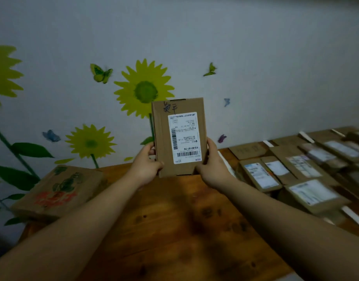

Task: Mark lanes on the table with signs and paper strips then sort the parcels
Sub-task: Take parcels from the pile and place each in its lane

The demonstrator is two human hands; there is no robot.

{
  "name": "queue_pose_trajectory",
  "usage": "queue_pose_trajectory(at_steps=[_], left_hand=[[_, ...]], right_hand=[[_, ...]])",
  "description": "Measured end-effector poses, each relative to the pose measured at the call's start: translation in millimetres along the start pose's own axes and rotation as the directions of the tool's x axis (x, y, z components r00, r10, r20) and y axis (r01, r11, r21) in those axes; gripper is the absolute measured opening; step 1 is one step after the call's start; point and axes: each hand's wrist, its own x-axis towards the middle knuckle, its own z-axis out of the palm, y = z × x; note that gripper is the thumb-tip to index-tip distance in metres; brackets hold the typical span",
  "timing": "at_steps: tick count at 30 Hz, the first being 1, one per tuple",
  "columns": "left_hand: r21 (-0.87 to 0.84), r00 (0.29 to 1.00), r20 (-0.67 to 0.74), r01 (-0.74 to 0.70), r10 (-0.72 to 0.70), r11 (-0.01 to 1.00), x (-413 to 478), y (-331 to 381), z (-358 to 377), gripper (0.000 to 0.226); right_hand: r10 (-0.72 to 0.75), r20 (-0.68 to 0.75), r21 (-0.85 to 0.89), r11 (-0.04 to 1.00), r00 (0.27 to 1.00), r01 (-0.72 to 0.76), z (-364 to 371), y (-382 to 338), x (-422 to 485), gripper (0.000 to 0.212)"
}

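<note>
I hold a flat brown cardboard parcel [162,136] upright in front of me, above the wooden table [174,220]. It bears a white shipping label with barcodes, turned upside down, and handwritten marks near its top edge. My left hand [146,167] grips its lower left edge, thumb on the front. My right hand [212,165] grips its lower right edge. At the right, several labelled parcels [261,175] lie in rows on the table, with white paper strips [354,217] between them and a cardboard sign [247,150] at the back.
A large printed brown box [57,191] sits at the table's left rear corner. The wall behind carries sunflower and butterfly decals. Bare wood lies under my forearms. The right side of the view is motion-blurred.
</note>
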Motion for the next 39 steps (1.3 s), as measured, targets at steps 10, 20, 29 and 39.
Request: queue_pose_trajectory(at_steps=[10, 20, 29, 39], left_hand=[[-0.040, 0.906, 0.422, 0.055, -0.033, 0.998, -64.3, 51.9, 282.5, 0.071], [0.032, 0.773, 0.627, 0.102, -0.099, 0.994, -87.0, 75.8, 458.4, 0.064], [0.222, 0.629, 0.738, 0.118, -0.246, 0.968, -9.0, 88.3, 563.6, 0.046], [0.362, 0.623, 0.748, -0.092, -0.230, 0.928, 44.4, 115.4, 678.1, 0.041]], right_hand=[[0.157, -0.346, -0.001, 0.986, 0.925, -0.168, -253.6, 59.1, -135.2, 0.067], [0.356, -0.530, 0.157, 0.933, 0.770, -0.324, -398.4, 114.5, -213.3, 0.090], [0.417, -0.618, 0.163, 0.897, 0.666, -0.411, -507.0, 161.9, -157.4, 0.096], [0.437, -0.765, 0.205, 0.861, 0.473, -0.465, -631.2, 205.1, -134.7, 0.079]])
